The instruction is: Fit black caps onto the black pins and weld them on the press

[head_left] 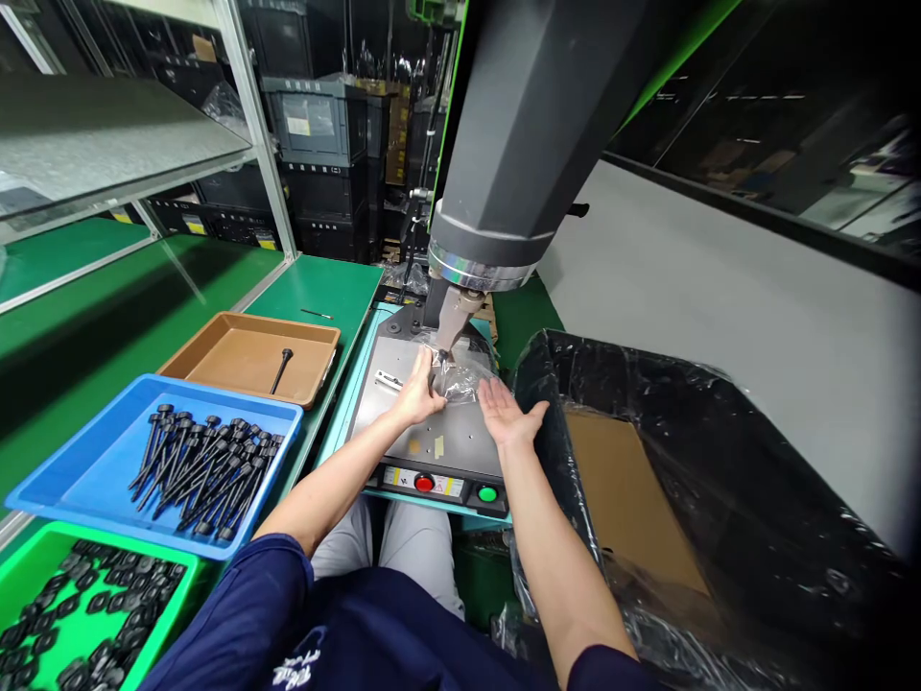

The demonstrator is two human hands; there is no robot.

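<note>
My left hand (421,389) reaches onto the grey machine plate (460,432), its fingers closed on a dark part (436,369) wrapped in a clear plastic bag (464,376) under the machine's metal horn (453,321). Just to the right, my right hand (510,415) is held palm up with the fingers spread, its fingertips close to the bag and nothing in it. The big grey machine head (518,144) hangs over both hands.
A red button (424,483) and a green button (487,494) sit on the machine's front. At left are a blue tray (72,470) of black pins, a brown tray (237,360) with one pin, and a green bin (43,557) of black parts. A black-lined box (648,480) stands at right.
</note>
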